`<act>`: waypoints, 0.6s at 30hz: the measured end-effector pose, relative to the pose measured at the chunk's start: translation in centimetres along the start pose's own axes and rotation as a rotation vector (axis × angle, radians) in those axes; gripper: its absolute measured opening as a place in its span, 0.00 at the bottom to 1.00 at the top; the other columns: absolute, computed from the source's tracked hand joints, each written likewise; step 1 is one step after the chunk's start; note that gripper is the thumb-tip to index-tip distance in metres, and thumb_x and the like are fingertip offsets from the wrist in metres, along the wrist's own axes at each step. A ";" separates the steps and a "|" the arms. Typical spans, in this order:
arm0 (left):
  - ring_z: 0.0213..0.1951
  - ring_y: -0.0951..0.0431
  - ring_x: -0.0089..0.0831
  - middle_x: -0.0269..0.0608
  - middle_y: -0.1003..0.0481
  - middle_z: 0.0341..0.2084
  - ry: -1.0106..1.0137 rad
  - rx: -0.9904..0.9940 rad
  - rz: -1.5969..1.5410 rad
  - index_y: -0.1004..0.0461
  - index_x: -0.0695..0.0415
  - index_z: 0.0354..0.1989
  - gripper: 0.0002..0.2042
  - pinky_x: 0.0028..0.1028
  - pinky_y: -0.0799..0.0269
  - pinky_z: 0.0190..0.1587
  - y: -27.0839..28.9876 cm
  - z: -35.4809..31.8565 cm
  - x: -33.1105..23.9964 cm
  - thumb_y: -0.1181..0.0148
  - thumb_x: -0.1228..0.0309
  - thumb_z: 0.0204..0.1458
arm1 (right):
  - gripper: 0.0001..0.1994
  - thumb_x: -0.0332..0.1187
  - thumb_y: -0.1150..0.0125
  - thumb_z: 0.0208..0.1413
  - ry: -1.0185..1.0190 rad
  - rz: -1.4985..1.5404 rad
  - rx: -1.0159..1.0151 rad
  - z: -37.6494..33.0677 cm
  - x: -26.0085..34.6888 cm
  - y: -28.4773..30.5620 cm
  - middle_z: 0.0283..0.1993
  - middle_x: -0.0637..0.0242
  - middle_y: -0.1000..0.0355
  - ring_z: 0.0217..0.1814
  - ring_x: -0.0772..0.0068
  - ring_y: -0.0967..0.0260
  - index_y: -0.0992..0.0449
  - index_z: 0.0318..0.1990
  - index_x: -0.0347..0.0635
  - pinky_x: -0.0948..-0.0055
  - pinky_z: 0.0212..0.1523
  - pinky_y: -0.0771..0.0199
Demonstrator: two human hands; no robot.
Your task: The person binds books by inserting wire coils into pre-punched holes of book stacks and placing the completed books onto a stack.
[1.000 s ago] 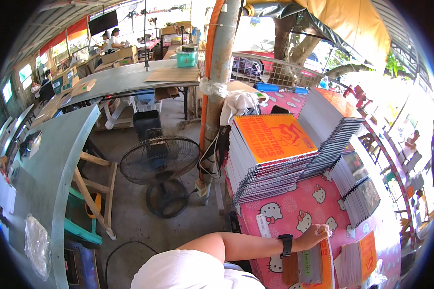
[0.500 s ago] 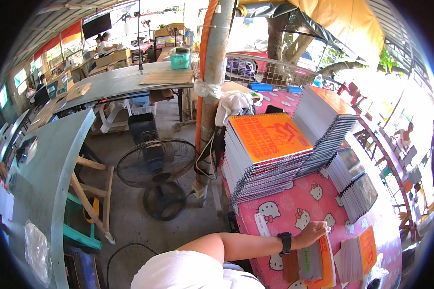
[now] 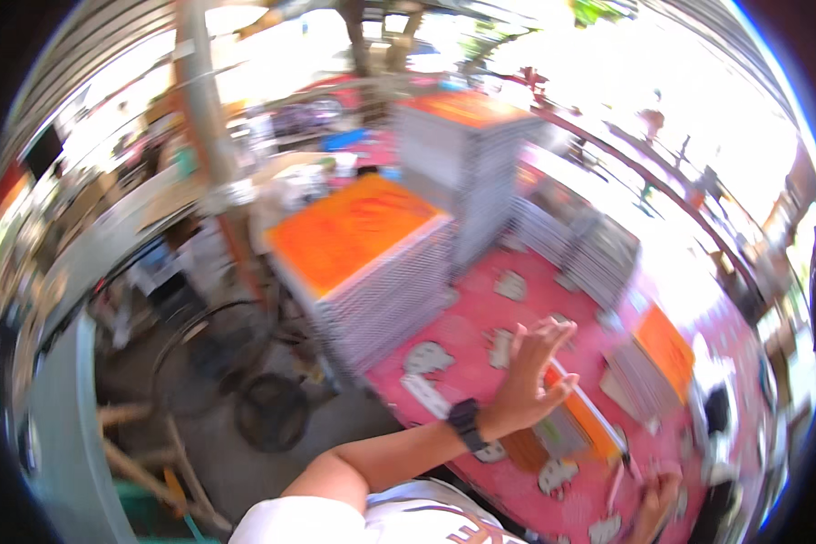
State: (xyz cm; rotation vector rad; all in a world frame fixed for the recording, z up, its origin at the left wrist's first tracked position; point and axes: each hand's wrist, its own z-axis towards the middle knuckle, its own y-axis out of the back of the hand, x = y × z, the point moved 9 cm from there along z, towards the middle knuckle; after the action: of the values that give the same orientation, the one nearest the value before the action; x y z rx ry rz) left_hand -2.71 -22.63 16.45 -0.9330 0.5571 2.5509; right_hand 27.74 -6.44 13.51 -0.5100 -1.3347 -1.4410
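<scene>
Paper notebook [image 3: 595, 430]; wooden trestle [image 3: 140, 473]

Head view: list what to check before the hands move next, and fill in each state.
1. Left hand free: ok, spread open with nothing seen in it.
2. Left hand clear of the orange book: cannot tell, they overlap in this view.
3. Right hand free: cannot tell, too blurred near the lower edge.
4. Small stack apart from the orange book: ok, pink cover shows between.
5. Tall stack standing: ok.
6. Picture sharp: not ok, blurred.
</scene>
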 end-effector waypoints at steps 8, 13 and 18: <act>0.59 0.39 0.34 0.39 0.33 0.53 -0.245 0.381 0.290 0.36 0.54 0.57 0.26 0.54 0.74 0.63 -7.1 -1.5 -5.7 0.43 0.63 0.48 | 0.12 0.23 0.37 0.47 -0.006 0.237 0.049 0.8 1.3 -4.9 0.31 0.67 0.27 0.25 0.84 0.34 0.30 0.39 0.38 0.83 0.26 0.34; 0.43 0.27 0.26 0.29 0.25 0.33 -0.332 0.464 0.143 0.24 0.50 0.43 0.14 0.56 0.72 0.63 -9.8 -2.7 -5.7 0.41 0.63 0.48 | 0.10 0.25 0.36 0.48 -0.007 0.298 0.081 0.6 1.1 -5.0 0.33 0.68 0.27 0.30 0.84 0.32 0.27 0.39 0.37 0.83 0.30 0.31; 0.40 0.29 0.26 0.29 0.28 0.31 -0.341 0.455 0.143 0.25 0.50 0.43 0.17 0.55 0.71 0.63 -9.6 -2.7 -6.8 0.39 0.58 0.45 | 0.09 0.25 0.39 0.50 -0.065 0.420 0.207 0.1 1.8 -6.3 0.35 0.68 0.28 0.35 0.81 0.29 0.26 0.39 0.36 0.82 0.34 0.30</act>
State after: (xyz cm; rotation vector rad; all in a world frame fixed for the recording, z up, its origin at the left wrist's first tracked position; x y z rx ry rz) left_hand 8.02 -17.08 16.80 -0.3032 1.0640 2.4630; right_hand 21.50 -8.19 12.27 -0.6588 -1.3160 -0.9392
